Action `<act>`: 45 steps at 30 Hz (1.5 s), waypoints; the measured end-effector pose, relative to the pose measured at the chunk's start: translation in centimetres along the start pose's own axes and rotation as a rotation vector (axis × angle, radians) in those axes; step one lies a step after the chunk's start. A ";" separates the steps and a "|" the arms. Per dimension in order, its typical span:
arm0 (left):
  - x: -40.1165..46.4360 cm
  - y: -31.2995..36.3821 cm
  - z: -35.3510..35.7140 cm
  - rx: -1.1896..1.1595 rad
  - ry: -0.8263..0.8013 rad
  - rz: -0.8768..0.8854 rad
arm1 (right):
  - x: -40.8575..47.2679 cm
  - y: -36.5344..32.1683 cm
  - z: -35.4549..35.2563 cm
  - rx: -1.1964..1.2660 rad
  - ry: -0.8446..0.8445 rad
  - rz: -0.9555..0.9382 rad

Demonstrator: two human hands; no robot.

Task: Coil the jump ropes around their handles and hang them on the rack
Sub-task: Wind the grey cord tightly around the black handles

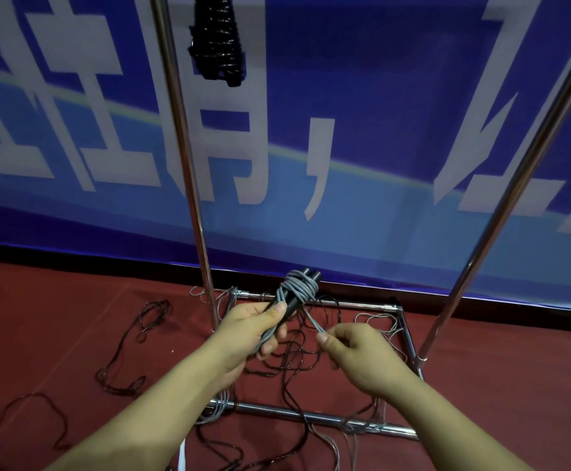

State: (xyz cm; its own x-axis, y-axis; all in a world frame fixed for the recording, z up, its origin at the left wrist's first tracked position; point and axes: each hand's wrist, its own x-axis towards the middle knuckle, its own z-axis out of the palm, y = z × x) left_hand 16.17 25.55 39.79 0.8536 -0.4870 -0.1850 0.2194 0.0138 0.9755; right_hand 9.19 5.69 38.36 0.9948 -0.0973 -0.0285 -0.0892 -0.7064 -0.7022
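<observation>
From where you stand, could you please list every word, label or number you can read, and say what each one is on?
Blue banner behind the rack: large white Chinese characters and a comma, all cropped and blurred; none reads with certainty.
Jump rope handles in the left hand: no label visible.
Black coiled jump rope hanging on the rack: no text visible.

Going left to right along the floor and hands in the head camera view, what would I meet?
Dark rope loops → left rack pole → left hand gripping the handles → right hand pinching the grey rope → right rack pole.
</observation>
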 end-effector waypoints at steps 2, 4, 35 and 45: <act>0.3 -0.3 0.0 -0.007 0.047 -0.023 | -0.1 -0.3 0.1 -0.018 0.006 -0.019; 0.4 -0.5 0.1 0.027 0.099 -0.033 | -0.2 -0.5 0.2 -0.052 -0.004 -0.068; 3.2 -4.2 -1.3 0.824 0.313 -0.007 | -0.4 -0.6 -0.6 0.163 0.066 -0.044; 3.4 -5.3 0.9 1.081 -0.035 -0.058 | 0.0 0.5 -1.0 0.152 0.277 0.030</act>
State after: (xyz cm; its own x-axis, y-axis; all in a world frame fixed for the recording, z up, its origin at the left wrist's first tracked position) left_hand 17.49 23.01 34.10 0.8374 -0.4874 -0.2474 -0.2890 -0.7790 0.5565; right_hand 9.10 4.64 38.78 0.9391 -0.3185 0.1291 -0.0894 -0.5891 -0.8031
